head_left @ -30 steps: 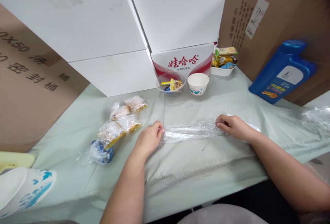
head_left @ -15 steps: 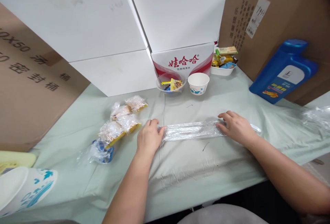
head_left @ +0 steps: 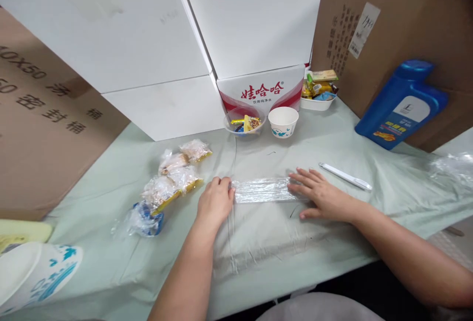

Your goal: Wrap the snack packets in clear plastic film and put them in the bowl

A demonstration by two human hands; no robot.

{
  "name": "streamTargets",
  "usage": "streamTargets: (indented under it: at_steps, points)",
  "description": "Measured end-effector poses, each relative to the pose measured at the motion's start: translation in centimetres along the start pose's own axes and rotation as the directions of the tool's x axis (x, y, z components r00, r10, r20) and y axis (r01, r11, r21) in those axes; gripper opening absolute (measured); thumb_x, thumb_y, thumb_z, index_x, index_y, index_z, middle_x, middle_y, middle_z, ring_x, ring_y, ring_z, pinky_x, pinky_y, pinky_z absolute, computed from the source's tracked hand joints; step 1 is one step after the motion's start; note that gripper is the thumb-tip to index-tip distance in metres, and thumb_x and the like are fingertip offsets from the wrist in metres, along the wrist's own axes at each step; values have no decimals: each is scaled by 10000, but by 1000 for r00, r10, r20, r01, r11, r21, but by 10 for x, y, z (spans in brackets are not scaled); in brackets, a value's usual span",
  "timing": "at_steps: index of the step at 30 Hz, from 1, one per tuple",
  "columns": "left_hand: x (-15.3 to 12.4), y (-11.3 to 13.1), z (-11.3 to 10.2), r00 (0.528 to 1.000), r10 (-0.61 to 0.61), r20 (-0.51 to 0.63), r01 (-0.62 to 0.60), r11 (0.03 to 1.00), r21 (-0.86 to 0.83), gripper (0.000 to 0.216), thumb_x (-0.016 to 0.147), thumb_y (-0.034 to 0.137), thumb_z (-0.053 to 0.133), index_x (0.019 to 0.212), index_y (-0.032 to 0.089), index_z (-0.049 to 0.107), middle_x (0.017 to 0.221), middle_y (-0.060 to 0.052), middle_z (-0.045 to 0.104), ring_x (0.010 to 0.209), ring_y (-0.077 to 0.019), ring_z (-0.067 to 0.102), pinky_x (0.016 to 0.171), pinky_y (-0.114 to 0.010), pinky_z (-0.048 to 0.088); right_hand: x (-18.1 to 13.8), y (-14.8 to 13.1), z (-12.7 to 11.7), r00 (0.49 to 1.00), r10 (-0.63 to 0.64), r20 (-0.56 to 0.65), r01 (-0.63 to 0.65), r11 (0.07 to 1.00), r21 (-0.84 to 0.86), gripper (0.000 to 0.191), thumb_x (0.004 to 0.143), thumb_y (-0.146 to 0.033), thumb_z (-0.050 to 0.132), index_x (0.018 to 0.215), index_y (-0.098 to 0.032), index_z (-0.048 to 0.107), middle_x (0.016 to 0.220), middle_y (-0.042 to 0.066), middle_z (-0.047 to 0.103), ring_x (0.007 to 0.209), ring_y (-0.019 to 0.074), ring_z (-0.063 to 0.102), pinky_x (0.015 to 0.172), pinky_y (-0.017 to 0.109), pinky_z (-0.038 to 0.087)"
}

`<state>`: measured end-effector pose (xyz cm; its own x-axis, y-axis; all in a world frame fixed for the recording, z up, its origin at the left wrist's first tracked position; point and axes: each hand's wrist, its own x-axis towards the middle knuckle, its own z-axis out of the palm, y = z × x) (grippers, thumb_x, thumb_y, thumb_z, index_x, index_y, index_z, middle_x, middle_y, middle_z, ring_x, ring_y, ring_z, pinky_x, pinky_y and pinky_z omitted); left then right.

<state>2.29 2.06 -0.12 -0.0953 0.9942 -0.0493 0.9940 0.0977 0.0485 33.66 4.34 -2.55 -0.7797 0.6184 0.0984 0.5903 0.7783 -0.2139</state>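
Observation:
A folded strip of clear, crinkled plastic film (head_left: 260, 190) lies flat on the green cloth in front of me. My left hand (head_left: 217, 198) pinches its left end between thumb and curled fingers. Over the right end rests my right hand (head_left: 321, 195), palm down, fingers stretched out and thumb apart, covering that end. Just beyond the right hand lies a slim white pen-like object (head_left: 345, 176). To the left of my left hand sit several small clear packets (head_left: 173, 176) with yellow edges, and a crumpled blue-and-clear wrapper (head_left: 146, 220).
Behind stand a clear bowl of snack packets (head_left: 228, 123), a white paper bowl (head_left: 284, 125) and a filled white tub (head_left: 318, 104). A blue bottle (head_left: 401, 107) leans at the right; a large paper tub (head_left: 40, 276) lies left. White boxes (head_left: 162, 107) and cartons (head_left: 48, 114) wall the table.
My right hand has slid left along the plastic and flattened, its fingers spreading. The white pen-like object, mostly hidden before, now shows whole. My left hand stays at the left end.

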Motion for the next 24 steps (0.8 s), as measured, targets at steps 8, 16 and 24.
streamTargets:
  at_steps: [8,16,24]
  points:
    - [-36,44,8,881,413,-228,-457,868,-192,179,900,169,515,1050,179,613,1040,-67,631,978,-225,588,862,-357,511,-26,-5,-14,981,21,-195,-36,997,-72,159,928,-223,507,912,-193,663,1166,113,636,1132,277,556,941,470,464]
    - [-55,73,29,706,671,-225,-707,685,-176,80,854,185,636,933,191,650,1017,-50,651,1022,-255,555,867,-420,513,-59,-46,-13,999,-43,-14,44,997,66,459,821,-358,663,1240,-193,574,1295,127,580,1210,280,502,983,459,432]
    - [-45,67,33,600,737,-310,-798,529,-288,147,879,109,556,857,184,680,962,-39,679,979,-202,568,873,-356,512,-75,-52,-1,995,-88,-54,87,996,-26,378,876,-78,479,1212,-214,586,1285,100,599,1129,221,556,919,403,477]
